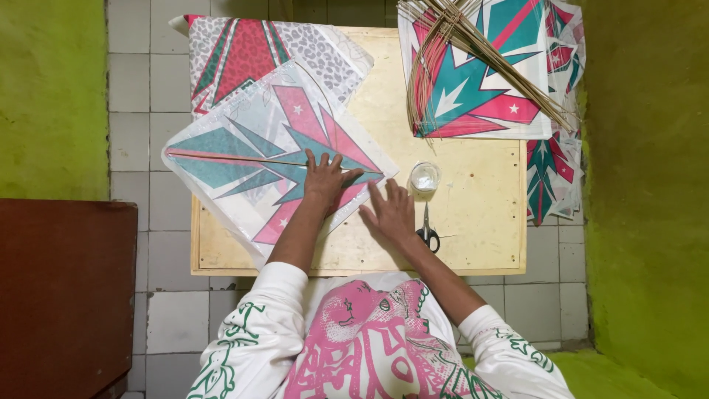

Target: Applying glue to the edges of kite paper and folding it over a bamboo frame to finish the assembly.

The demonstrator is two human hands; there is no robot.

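Your right hand [391,213] lies flat on the wooden surface [480,222], palm down, fingers spread and pointing away from you; it grips nothing. Its fingertips reach the near right edge of the kite sheet [273,159], the diamond-shaped paper printed in teal and pink with small white stars. Just to the right of that hand lie the scissors [427,230], black handles towards you, blades pointing away, close to your wrist but not held.

Your left hand [325,181] is also open and presses down on the kite sheet near its right corner, fingers fanned out across the print. It rests at the end of a thin stick [236,159] that runs along the sheet's middle line from the left corner towards your fingers. The sheet lies tilted, with its left part hanging out beyond the surface's left edge over the tiled floor [148,133].

Beyond your right hand, just right of the kite sheet's right corner, stands a small clear round pot [425,177] with something white inside. Further away, behind the kite sheet, lies another printed sheet [244,52] with red and spotted grey patterns. At the far right corner of the surface sits a stack of teal and pink sheets [480,81], with a bundle of thin sticks [473,37] fanned across it.
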